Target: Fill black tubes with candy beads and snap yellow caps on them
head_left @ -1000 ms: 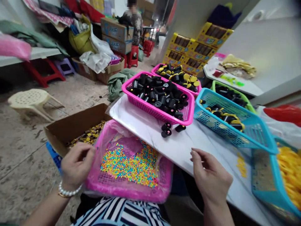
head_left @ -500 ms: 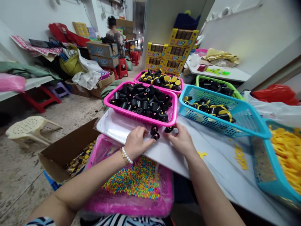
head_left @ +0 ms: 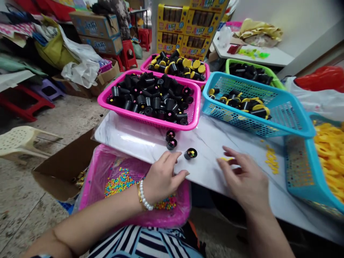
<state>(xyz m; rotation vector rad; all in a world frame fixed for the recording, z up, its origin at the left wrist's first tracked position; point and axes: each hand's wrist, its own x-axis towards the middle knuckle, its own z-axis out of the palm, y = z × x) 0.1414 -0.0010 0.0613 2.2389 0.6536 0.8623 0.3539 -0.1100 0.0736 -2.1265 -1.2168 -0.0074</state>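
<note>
My left hand (head_left: pixel 163 176) rests at the near edge of the white table (head_left: pixel 129 138), fingers stretched out and holding nothing. Its fingertips are just short of a small black cup (head_left: pixel 190 153) with coloured beads inside. Two more black cups (head_left: pixel 171 139) stand a little farther back. My right hand (head_left: pixel 245 178) hovers over the table with fingers spread, its fingertips at a small yellow cap (head_left: pixel 226 158). On my lap under the left wrist sits a pink basket of coloured beads (head_left: pixel 118 181).
A pink basket (head_left: pixel 150 123) full of black cups stands behind the loose cups, with another pink basket (head_left: pixel 174 66) behind it. Blue baskets (head_left: pixel 282 118) and a basket of yellow caps (head_left: pixel 329 154) stand at the right. A cardboard box (head_left: pixel 61 168) sits on the floor at left.
Both hands have drawn back from the loose black cups toward me. One cup with beads in it now stands apart, nearer the table edge. The right hand has shifted right to a yellow cap.
</note>
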